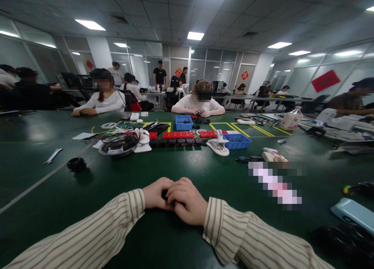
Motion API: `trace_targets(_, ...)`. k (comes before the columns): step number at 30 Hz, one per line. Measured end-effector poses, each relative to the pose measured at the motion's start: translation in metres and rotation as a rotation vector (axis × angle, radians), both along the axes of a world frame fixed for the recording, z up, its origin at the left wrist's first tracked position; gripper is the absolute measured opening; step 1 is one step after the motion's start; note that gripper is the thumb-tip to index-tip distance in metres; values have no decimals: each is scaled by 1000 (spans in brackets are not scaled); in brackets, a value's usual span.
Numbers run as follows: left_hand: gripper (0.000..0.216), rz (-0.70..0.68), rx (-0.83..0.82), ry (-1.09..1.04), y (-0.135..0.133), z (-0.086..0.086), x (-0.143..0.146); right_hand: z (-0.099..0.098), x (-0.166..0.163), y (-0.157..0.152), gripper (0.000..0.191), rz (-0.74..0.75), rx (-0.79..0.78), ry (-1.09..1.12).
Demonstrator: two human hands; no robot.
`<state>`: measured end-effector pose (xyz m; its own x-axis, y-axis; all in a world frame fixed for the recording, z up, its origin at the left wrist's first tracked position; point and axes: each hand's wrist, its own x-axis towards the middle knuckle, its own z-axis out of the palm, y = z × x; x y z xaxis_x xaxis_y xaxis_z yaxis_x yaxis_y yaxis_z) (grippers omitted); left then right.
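Observation:
My left hand (156, 193) and my right hand (188, 200) meet over the green table (117, 230), fingers curled together. Between them a small black object (164, 193) shows only in part; its kind is hidden by my fingers. Both hands are closed around it, the right one lying partly over the left fingertips. To the left, apart from my hands, lie a coil of black cable (76, 164) and an open-ended wrench (53, 156).
Ahead stand a metal bowl of cables (118, 146), red and black socket strips (178, 135), a white clip stand (218, 144) and blue bins (238, 141) (184, 123). On the right lie a light-blue case (353, 214) and black cables (341, 238). People sit across the table.

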<state>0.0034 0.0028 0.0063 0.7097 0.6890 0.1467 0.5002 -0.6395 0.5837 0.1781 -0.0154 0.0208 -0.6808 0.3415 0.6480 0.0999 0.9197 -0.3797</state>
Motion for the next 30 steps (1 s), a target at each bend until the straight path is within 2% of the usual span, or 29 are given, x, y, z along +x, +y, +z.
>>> trace_targets(4,21,-6,-38,12,2,2,-1,-3,0,0,15,50,44,-15)
trace_targets(8,35,62,-38,9,0,1,-3,1,2,-4,15,-20,25,-7)
trace_targets(10,54,73,-40,-16,-2,0,-3,4,2,-7,15,-105,3,2)
trace_targets(12,75,94,-19,-21,-5,0,-2,4,1,-7,26,-237,-31,-11)
trace_targets(14,85,127,33,7,-8,1,1,3,-1,-7,36,-373,-71,-56)
trace_targets(17,77,152,136,71,-13,3,8,0,-3,-4,42,-470,-101,-143)
trace_targets(21,48,219,214,132,-14,3,13,-1,-3,-3,30,-457,-87,-192)
trace_targets(25,32,184,210,78,-10,-1,10,2,-2,-4,14,-344,-72,-145)
trace_targets(30,25,88,120,35,-7,-2,6,4,0,-4,16,-110,-27,-76)
